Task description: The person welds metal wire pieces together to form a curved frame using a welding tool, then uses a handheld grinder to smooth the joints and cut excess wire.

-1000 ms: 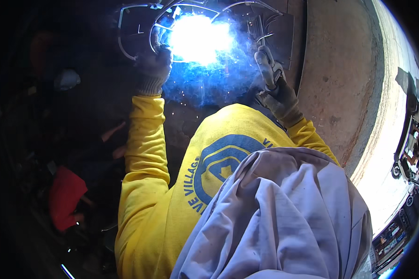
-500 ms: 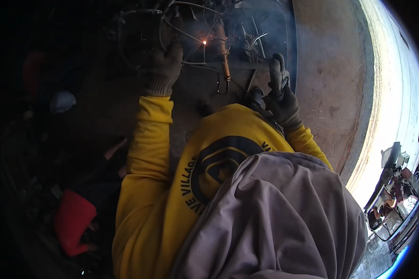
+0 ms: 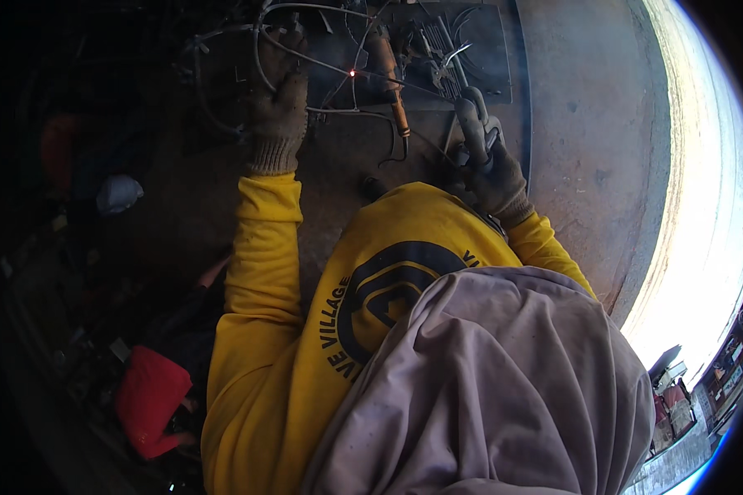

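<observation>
My right hand [image 3: 497, 177], in a grey-brown knit glove, is closed around the handle of a welding electrode holder [image 3: 474, 124]. From its jaws a thin welding rod [image 3: 421, 86] runs left to a small glowing red spot on a frame of bent metal rods [image 3: 309, 59]. My left hand [image 3: 279, 111], gloved too, grips the left part of this frame; its fingers are partly lost in the dark. Between my hands lies an orange corded power tool [image 3: 390, 82], behind the welding rod.
Several thin metal rods [image 3: 444, 58] and loose pieces lie on a dark plate [image 3: 495, 49] beyond the orange tool. Cables trail near my right hand. At lower left is a person in a red top [image 3: 153, 400]; a pale rounded object [image 3: 120, 195] is at left. Bright ground [image 3: 698, 165] stretches along the right.
The bright arc and sparks have dimmed to a small red glow, and the smoke has thinned. My right hand and the holder have tilted slightly leftward; the frame sits a little further left in view.
</observation>
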A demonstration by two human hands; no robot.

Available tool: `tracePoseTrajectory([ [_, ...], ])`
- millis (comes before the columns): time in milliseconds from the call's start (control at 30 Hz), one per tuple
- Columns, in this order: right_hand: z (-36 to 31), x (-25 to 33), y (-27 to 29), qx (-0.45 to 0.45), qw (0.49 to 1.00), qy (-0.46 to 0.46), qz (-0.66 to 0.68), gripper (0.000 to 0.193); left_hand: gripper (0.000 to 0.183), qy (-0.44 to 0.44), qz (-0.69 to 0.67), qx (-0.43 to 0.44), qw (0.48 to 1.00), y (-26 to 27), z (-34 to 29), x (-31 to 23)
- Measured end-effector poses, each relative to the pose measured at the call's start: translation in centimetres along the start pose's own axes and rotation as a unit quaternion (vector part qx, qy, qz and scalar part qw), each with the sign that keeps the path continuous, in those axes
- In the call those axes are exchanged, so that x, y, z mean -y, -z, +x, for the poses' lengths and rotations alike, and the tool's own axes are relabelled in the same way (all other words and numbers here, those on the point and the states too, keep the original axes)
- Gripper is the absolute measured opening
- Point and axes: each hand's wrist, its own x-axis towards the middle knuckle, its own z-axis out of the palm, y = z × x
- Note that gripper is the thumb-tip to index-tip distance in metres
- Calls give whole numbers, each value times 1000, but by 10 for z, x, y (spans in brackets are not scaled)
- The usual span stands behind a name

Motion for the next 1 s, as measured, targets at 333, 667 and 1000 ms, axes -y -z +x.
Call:
tracePoseTrajectory([
  [333,7,-26,-15,-24,989,88,114,62,72,2,333,-59,941,24,-4,15],
  [667,-1,-7,-4,-21,987,135,87,61,68,-137,301,-33,943,13,-4,5],
  [1000,-10,4,-4,-36,995,85,25,54,22,-77,456,-25,886,35,-8,16],
])
